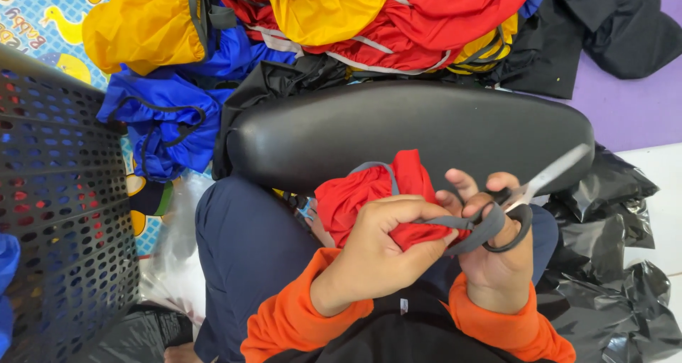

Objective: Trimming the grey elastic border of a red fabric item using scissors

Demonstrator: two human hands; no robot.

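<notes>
Red fabric piece (369,189) with grey strap (455,224) sits bunched in the person's lap, against the near edge of a black padded cushion (412,128). Left hand (376,253) closed around the red fabric, fingers pinching the grey strap where it leaves the bundle. Right hand (497,253) holds black-handled scissors (529,199): fingers through the handle loops, other fingers loosely spread, blades pointing up-right over the cushion's right end. Blades look nearly together; blurred, can't tell exactly. The strap loops from the left hand's pinch across to the right hand, touching the scissor handles.

Orange sleeves on both arms, dark blue trousers below. Beyond the cushion's far edge: heap of yellow, red and blue fabric items (284,22). Black perforated crate (64,214) at left. Crumpled black plastic bags (611,263) at right, on the floor beside the legs.
</notes>
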